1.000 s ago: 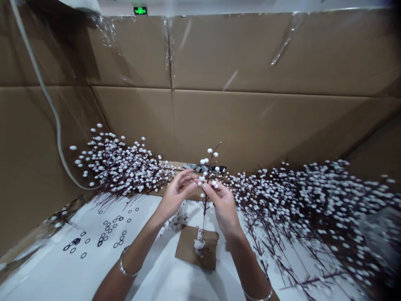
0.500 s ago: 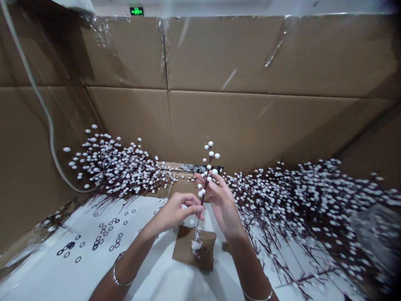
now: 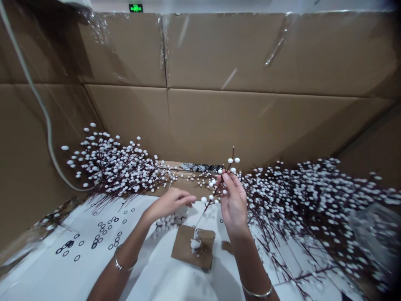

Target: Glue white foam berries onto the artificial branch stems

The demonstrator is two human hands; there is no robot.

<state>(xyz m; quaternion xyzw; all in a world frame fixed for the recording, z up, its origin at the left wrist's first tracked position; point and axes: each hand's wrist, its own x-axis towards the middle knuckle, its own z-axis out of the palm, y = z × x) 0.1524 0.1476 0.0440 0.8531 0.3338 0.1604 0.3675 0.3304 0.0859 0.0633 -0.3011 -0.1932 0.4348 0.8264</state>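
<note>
Fingers of the right hand [image 3: 233,205] pinch the berried sprig [image 3: 211,197] near its top, slanting above the cardboard square [image 3: 180,248] — a light pinch suits, since the left hand [image 3: 169,203], loosely curled nearby, gives no support.

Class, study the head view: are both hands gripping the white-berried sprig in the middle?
No, only the right hand grips the white-berried sprig, while the left hand is visibly apart from it.
</note>
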